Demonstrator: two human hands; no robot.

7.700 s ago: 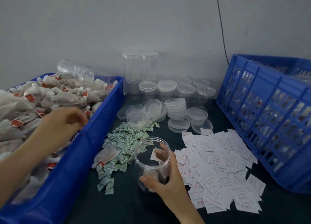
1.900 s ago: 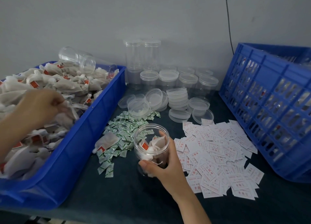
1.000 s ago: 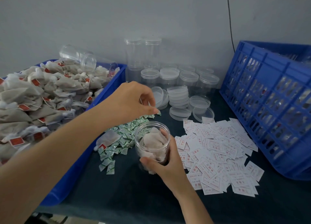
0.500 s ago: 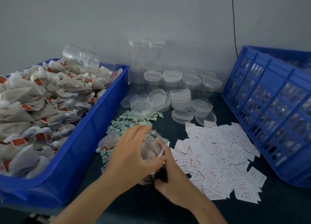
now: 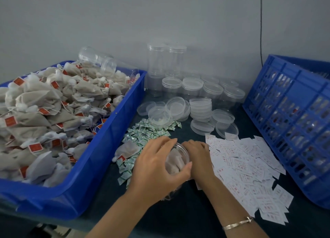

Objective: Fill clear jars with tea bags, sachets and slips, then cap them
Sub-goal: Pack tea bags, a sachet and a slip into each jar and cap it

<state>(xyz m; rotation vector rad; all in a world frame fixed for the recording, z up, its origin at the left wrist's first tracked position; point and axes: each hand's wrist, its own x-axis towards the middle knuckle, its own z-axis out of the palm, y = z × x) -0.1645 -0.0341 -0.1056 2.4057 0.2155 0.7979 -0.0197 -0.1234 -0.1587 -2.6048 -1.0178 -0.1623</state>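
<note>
A clear jar (image 5: 176, 159) stuffed with grey tea bags stands on the dark table, uncapped. My left hand (image 5: 157, 166) wraps its left side, thumb across the front. My right hand (image 5: 200, 159) grips its right side. Both hands hide most of the jar. A blue tub (image 5: 100, 159) on the left is heaped with tea bags (image 5: 44, 112). Green sachets (image 5: 144, 135) lie behind the jar, with one loose tea bag (image 5: 126, 150) on them. White slips (image 5: 246, 168) spread to the right. Loose clear lids (image 5: 200, 107) sit further back.
Capped empty jars (image 5: 191, 87) stand against the wall, two tall stacks (image 5: 166, 59) behind them. More empty jars (image 5: 100, 60) lie on the tea bag heap. A blue slatted crate (image 5: 292, 123) leans at the right.
My left hand dropped tea bags into the jar, then came down onto its left side. My right hand shifted from the jar's front to its right side.
</note>
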